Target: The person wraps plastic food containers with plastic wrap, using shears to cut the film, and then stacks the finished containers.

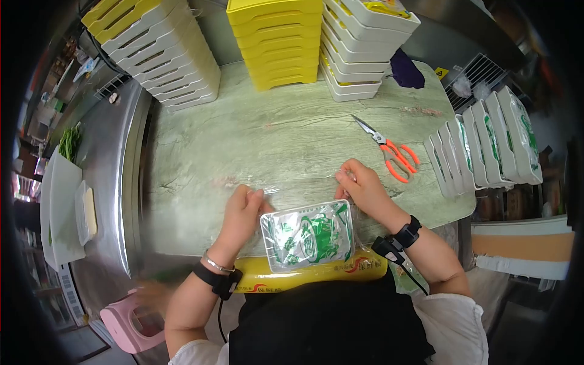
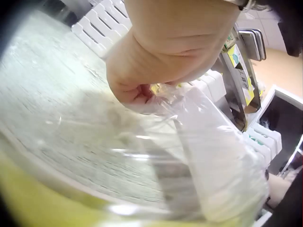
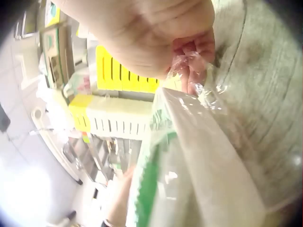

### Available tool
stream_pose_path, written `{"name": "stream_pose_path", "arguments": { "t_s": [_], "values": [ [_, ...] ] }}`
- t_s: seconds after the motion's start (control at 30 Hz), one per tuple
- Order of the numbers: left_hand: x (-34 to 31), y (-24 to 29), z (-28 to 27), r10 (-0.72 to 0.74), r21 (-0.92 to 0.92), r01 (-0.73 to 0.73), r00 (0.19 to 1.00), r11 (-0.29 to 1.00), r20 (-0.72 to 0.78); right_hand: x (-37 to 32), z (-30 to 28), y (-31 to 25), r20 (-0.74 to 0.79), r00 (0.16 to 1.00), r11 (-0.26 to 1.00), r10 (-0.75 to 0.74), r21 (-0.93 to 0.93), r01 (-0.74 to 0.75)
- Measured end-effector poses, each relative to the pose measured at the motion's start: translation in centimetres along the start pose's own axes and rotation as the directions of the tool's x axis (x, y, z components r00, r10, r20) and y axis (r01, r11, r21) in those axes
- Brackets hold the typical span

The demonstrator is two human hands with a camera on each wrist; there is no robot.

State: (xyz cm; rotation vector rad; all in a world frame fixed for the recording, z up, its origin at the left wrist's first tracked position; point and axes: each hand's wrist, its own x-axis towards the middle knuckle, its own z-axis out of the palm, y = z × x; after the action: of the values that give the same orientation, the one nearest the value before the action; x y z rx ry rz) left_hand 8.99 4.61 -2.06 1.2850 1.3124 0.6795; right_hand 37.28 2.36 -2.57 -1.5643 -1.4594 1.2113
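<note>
Your tray (image 1: 266,242), with its green-printed packet (image 1: 316,234) inside, sits at the near edge of the worktop (image 1: 261,140); treat it as your landmark. Directly on its near side, toward your body, lies the yellow roll (image 1: 310,278), partly hidden behind it. You can't tell from these views whether the worktop, the roll or the pull of your hands bears the tray's weight.

Your left hand (image 1: 242,210), at the tray's far left corner, pinches bunched film (image 2: 222,142) between thumb and curled fingers. Your right hand (image 1: 363,187), just past the far right corner, pinches film too. The film runs along the tray's sides and looks creased near both grips.

Watch the corners most: the film is thin, and pulling hard against those edges could tear it there. Uneven tension is another likely fault; if one hand draws harder, the tray could twist or slide. Since it is so close to your body, a slip toward you would probably send it onto the roll, or over it. Film bunched in your fingers may also cling to itself, leaving folds or a gap at the ends.

The scissors (image 1: 384,143) lie beyond the tray to the right, blades pointing away; a wide rightward sweep could catch their handles.
</note>
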Motion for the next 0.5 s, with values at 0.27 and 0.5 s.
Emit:
{"name": "stream_pose_path", "arguments": {
  "t_s": [0.27, 0.5],
  "values": [
    [-3.9, 0.6, -0.1, -0.125, -0.355, 0.116, 0.992, 0.928, -0.001, -3.1, -1.0, -1.0, 0.197, 0.943, 0.838, 0.268, 0.435, -0.329],
    [-6.0, 0.4, 0.6, -0.067, -0.358, 0.049, 0.997, 0.933, -0.037, -4.7, -0.7, -1.6, 0.264, 0.941, 0.800, 0.211, 0.506, -0.321]
  ]
}}
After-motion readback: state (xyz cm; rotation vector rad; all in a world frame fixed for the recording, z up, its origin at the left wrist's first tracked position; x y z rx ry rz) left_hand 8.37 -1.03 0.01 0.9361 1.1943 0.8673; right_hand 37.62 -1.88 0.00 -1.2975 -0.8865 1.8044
